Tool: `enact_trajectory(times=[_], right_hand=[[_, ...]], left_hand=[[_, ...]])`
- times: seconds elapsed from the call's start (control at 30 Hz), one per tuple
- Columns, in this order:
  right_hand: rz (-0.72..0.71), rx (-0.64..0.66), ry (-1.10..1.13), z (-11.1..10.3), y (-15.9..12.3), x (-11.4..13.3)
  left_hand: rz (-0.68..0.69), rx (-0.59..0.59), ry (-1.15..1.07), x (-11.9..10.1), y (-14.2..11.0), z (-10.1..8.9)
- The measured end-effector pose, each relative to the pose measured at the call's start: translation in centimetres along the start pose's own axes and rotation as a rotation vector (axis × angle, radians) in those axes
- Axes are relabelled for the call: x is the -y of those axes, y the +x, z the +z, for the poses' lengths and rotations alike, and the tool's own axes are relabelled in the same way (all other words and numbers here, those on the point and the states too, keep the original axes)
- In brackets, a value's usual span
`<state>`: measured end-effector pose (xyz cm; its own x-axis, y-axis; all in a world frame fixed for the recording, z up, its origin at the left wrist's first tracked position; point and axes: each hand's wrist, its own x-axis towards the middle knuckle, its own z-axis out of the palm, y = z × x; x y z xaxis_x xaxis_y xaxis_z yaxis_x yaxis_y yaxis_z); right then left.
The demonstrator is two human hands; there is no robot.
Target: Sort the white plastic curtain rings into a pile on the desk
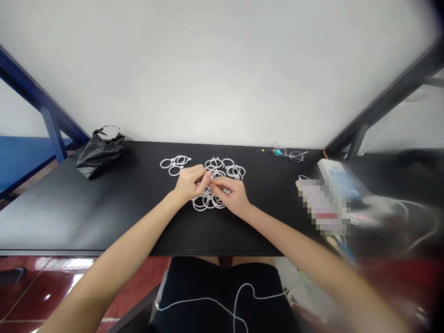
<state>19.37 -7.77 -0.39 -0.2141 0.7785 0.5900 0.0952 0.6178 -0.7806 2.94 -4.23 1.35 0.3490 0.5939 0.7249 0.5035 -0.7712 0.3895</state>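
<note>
My left hand [192, 182] and my right hand [233, 194] meet above the middle of the table, both closed in a pinch. Between their fingertips a white ring [218, 174] shows in part, and the fingers hide the rest of it. Under and around the hands lies a loose pile of thin white rings [200, 203], some with small knobs or open ends. More white rings [236, 171] lie just beyond my right hand. To the upper left of my left hand, a small separate group of white rings [167, 163] rests on the tabletop.
The black table [114, 217] backs onto a white wall. A crumpled black plastic bag [102, 150] stands at the left. Eyeglasses [288, 153] lie at the back right. A white box [335, 173], a blurred-out flat object [324, 206] and cables are at the right. A white cord [194, 299] crosses my lap.
</note>
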Motion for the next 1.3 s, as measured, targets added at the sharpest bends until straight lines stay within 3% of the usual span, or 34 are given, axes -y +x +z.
enact_trajectory(times=[0.2, 0.37, 0.5, 0.57, 0.77, 0.9, 1.0, 1.1, 1.2, 1.3], right_hand=[[0.033, 0.041, 0.014, -0.3, 0.1, 0.1], [-0.015, 0.061, -0.025, -0.4, 0.3, 0.1], [-0.031, 0.034, -0.108, -0.6, 0.4, -0.3], [-0.029, -0.007, -0.144, -0.6, 0.3, -0.6], [-0.061, -0.043, -0.176, -0.7, 0.3, -0.6], [-0.060, -0.020, -0.178, -0.9, 0.3, -0.6], [-0.080, -0.018, -0.184, -1.0, 0.4, -0.7], [-0.084, -0.025, -0.193, -1.1, 0.4, -1.0], [-0.085, -0.021, -0.210, -1.1, 0.5, -1.2], [-0.139, 0.020, -0.258, -1.1, 0.5, -1.5]], left_hand=[[-0.056, -0.007, 0.023, -0.1, 0.1, 0.2], [-0.024, -0.013, 0.001, -0.3, 0.1, 0.3], [-0.023, 0.083, 0.002, -0.1, 0.5, -0.1], [-0.100, 0.102, 0.047, 0.6, 0.8, -0.7], [-0.591, -0.129, 0.332, 6.3, 1.0, -4.0], [-0.742, 0.087, 0.459, 9.5, -0.1, -5.0], [-0.737, 0.143, 0.426, 10.5, -0.7, -4.8], [-0.675, 0.093, 0.405, 10.5, -0.8, -4.6], [-0.619, -0.028, 0.410, 9.6, -0.2, -4.4], [-0.615, -0.027, 0.156, 7.8, 0.7, -4.1]])
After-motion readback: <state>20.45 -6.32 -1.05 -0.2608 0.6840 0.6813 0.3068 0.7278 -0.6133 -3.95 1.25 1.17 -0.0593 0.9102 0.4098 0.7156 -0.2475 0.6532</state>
